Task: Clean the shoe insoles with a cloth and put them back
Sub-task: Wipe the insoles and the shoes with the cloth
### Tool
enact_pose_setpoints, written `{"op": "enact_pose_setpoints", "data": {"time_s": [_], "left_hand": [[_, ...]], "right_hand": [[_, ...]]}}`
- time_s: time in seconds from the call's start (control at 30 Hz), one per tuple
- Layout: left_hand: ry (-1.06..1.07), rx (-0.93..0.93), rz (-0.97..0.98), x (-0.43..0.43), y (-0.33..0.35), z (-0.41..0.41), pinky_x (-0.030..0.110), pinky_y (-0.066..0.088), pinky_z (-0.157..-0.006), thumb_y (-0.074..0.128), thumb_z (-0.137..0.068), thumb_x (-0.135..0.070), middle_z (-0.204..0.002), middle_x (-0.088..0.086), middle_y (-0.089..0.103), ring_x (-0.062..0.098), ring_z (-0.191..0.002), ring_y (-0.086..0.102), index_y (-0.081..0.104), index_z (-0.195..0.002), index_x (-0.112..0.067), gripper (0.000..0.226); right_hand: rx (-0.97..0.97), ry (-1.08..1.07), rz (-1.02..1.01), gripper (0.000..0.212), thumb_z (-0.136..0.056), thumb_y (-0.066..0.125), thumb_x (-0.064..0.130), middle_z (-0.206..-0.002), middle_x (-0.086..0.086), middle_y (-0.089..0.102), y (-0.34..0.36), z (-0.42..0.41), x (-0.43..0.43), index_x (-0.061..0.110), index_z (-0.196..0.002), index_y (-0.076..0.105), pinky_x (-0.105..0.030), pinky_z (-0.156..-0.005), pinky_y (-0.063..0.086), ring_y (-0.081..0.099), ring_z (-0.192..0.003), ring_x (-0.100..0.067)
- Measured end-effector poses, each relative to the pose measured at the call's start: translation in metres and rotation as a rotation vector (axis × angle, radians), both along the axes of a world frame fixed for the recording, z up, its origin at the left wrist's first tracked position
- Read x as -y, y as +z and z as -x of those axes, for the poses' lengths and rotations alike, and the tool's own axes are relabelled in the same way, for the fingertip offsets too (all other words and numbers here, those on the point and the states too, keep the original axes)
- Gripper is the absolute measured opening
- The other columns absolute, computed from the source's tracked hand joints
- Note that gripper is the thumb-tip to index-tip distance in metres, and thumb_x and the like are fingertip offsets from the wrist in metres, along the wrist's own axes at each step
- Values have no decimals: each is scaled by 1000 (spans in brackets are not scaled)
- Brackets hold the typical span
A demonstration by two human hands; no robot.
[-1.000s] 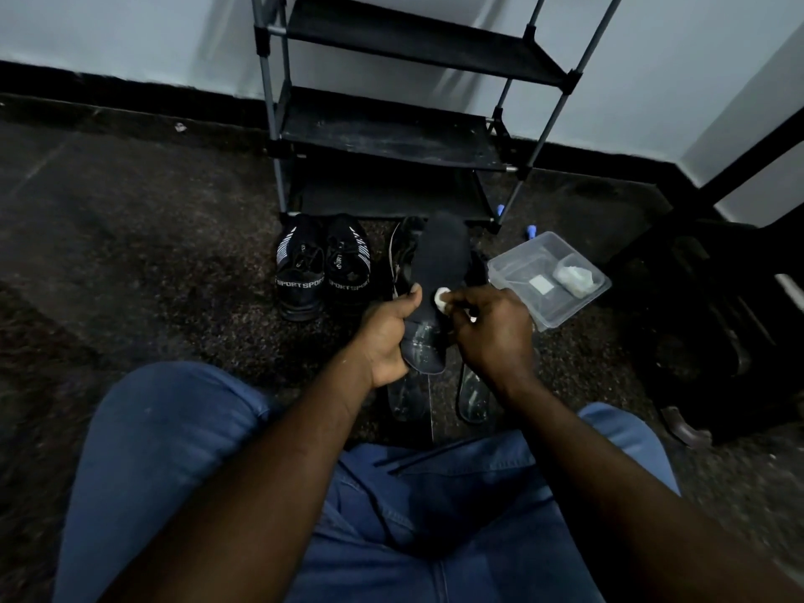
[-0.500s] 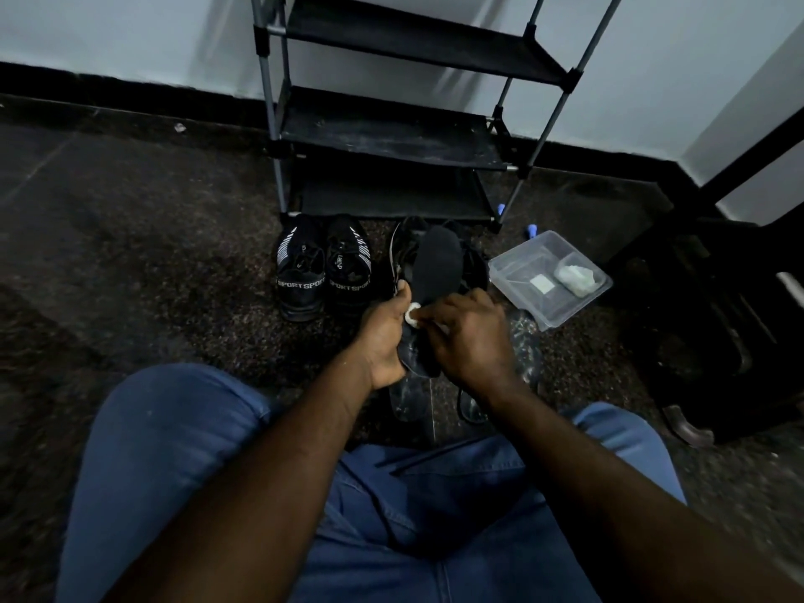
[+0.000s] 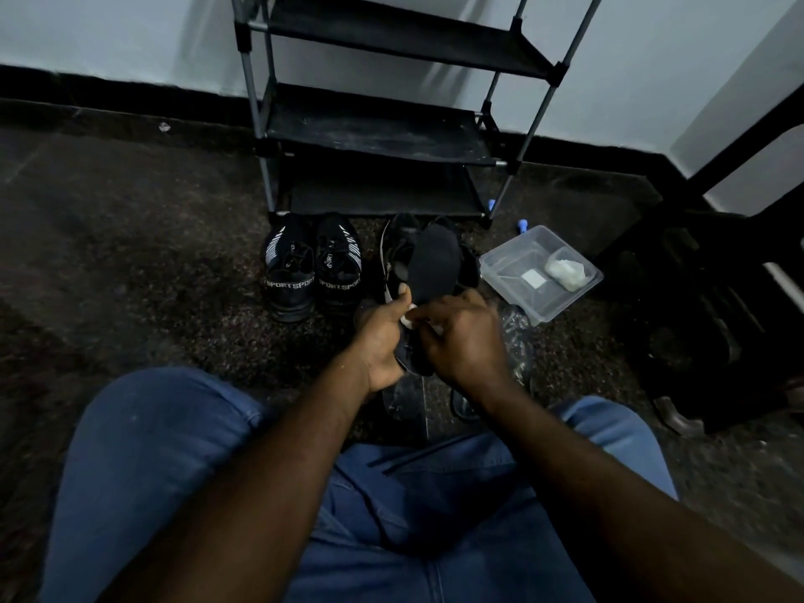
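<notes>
The person's left hand (image 3: 383, 337) is curled round the lower half of a black insole (image 3: 433, 263), thumb on its left edge, holding it toe-up above the floor (image 3: 152, 276) in front of the shoe rack (image 3: 378, 137). The right hand (image 3: 465, 337) pinches a small white cloth (image 3: 409, 320) against the insole. A pair of black shoes (image 3: 311, 272) stands to the left, and a plastic tub (image 3: 504, 267) lies to the right.

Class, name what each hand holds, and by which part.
Left hand grips the black insole by its lower end; right hand pinches a small white cloth against it.
</notes>
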State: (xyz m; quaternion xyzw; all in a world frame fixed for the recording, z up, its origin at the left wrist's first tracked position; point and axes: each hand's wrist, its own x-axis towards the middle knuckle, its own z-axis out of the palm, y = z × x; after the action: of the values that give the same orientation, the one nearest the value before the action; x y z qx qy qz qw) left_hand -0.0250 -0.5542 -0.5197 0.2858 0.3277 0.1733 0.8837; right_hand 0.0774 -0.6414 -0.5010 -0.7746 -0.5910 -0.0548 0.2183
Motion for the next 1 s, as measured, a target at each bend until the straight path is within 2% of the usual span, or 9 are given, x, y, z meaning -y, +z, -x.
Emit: {"op": "enact_pose_setpoints", "data": {"time_s": [0.1,0.17,0.33,0.43,0.57,0.7,0.8,0.9,1.0], "left_hand": [[31,0,22,-2,0,3,39,53,-91,39,-101,-63,-118,14,72,27,-105,68,65,-128,-9,67],[50,13,21,-2,1,4,41,51,-96,44,-99,-63,-129,20,66,31,-113,64,61,-136,-6,70],[117,24,44,-3,-3,2,37,59,-79,48,-103,-48,-123,22,67,31,-97,69,61,-133,0,58],[143,49,51,-8,-2,3,43,58,-89,45,-105,-48,-138,23,61,33,-105,68,58,-139,1,61],[141,67,56,-5,1,2,44,52,-99,41,-106,-48,-141,22,59,32,-115,64,56,-141,1,61],[150,80,78,-4,4,2,42,53,-98,42,-106,-49,-140,21,60,28,-106,68,57,-140,0,62],[100,32,42,0,3,2,40,53,-92,39,-105,-54,-130,19,66,27,-100,68,61,-135,-2,64],[48,-11,13,3,2,1,38,52,-92,33,-104,-61,-109,12,75,25,-96,71,70,-116,-8,65],[18,-1,-6,3,1,1,38,52,-95,30,-99,-70,-114,11,74,24,-105,70,72,-118,-14,73]], "right_hand": [[-108,-17,-42,21,-87,65,35,-94,10,74,-5,9,-6,33,-102,80,-41,-72,51,58,-86,-23],[-46,-5,-24,22,-88,65,35,-92,11,71,-5,11,-4,34,-104,79,-37,-71,46,55,-85,-23],[188,29,32,21,-85,68,35,-92,10,69,6,-1,6,37,-104,77,-38,-72,35,55,-90,-26],[182,-21,36,18,-89,65,35,-96,9,71,6,-13,12,35,-102,78,-41,-74,40,57,-94,-29],[46,-90,4,35,-91,47,46,-98,9,74,0,-14,15,35,-103,79,-42,-77,45,58,-94,-27],[-93,-140,-60,25,-91,58,37,-98,8,75,-14,-5,13,31,-102,80,-45,-77,51,57,-88,-27],[-121,-144,-77,18,-88,67,28,-96,6,76,-13,4,7,30,-99,81,-34,-73,48,57,-83,-26],[-180,-155,-108,30,-85,56,38,-95,6,76,-3,13,-3,32,-101,81,-34,-72,50,58,-86,-25],[-231,-139,-112,26,-86,59,37,-95,8,75,0,17,-9,32,-101,80,-39,-74,53,57,-88,-23]]}}
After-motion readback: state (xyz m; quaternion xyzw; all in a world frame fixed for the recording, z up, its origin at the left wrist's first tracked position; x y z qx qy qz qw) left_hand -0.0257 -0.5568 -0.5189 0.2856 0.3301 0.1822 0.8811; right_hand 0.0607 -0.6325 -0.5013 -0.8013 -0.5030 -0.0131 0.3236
